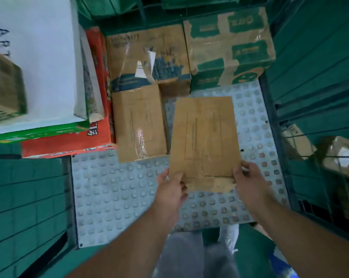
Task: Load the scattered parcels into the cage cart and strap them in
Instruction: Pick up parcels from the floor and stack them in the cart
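Both hands grasp the near end of one flat brown parcel (204,137): left hand (169,189) at its 7 o'clock corner, right hand (247,181) at its 5 o'clock corner, fingers wrapped round the edges.

Location: centre of view, over the studded cart floor (113,197); contact with the floor cannot be told.

Already loaded:
- taped brown box (139,123), just beside the parcel at 9 o'clock
- blue-printed box (147,57) at 11
- green-printed box (229,47) at 1
- orange carton (69,141) under white carton (35,57) at 10

Outstanding, by judgement:
- seat this parcel
- collect the loose parcels (297,145) beyond the mesh wall (314,67) at 3 o'clock
- strap the load; no strap is visible
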Demonstrator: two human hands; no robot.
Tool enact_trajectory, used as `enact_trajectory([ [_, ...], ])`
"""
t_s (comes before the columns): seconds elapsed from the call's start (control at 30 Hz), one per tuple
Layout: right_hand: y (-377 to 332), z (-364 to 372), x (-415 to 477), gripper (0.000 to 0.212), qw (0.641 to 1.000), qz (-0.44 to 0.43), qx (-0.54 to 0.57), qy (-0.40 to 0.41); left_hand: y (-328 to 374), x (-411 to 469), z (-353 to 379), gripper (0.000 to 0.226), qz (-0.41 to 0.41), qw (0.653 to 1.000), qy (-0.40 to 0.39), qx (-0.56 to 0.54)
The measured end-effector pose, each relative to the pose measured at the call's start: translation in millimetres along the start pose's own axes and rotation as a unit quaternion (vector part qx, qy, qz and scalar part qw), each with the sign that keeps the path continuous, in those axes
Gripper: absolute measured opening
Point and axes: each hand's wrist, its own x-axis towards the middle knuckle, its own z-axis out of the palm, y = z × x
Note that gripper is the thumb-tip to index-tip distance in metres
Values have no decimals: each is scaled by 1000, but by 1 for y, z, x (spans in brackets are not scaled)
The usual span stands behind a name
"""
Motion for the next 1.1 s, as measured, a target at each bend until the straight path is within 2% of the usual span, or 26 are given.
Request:
enact_trajectory([
  [0.1, -14, 34, 44, 37, 1000, -1, 7, -27, 14, 62, 1, 41, -26, 998, 21, -47],
  [0.23, -36, 63, 86, 62, 988, 98, 72, -91, 19, 120, 10, 29, -64, 987, 49, -139],
  [0.3, -40, 71, 104, 69, 984, 135, 38, -107, 18, 142, 14, 24, -74, 983, 68, -151],
  [0.37, -39, 79, 117, 67, 982, 152, 6, -111, 16, 160, 16, 18, -95, 984, 71, -132],
  [0.5, -38, 89, 137, 77, 984, 129, -21, -120, 27, 185, 17, 20, -124, 976, 72, -166],
  [0.7, -36, 94, 140, 83, 977, 108, -71, -168, 61, 197, 4, 31, -148, 957, 19, -247],
  [0.77, -29, 95, 127, 86, 977, 88, -39, -188, 64, 194, -5, 34, -155, 958, -18, -242],
  [0.83, -20, 97, 111, 89, 978, 81, -18, -193, 62, 190, -14, 44, -149, 973, -29, -173],
  [0.93, 11, 103, 76, 74, 975, 117, -50, -181, 50, 162, -15, 46, -130, 989, -13, 71],
  [1.03, 53, 93, 17, 27, 953, 167, -100, -234, 26, 117, -11, 23, -124, 954, -25, 273],
  [1.07, 64, 85, -4, 17, 947, 182, -77, -251, 16, 103, -10, 18, -119, 938, -39, 323],
  [1.1, 69, 71, -27, 16, 942, 200, -40, -265, 6, 88, -12, 16, -107, 921, -52, 370],
])
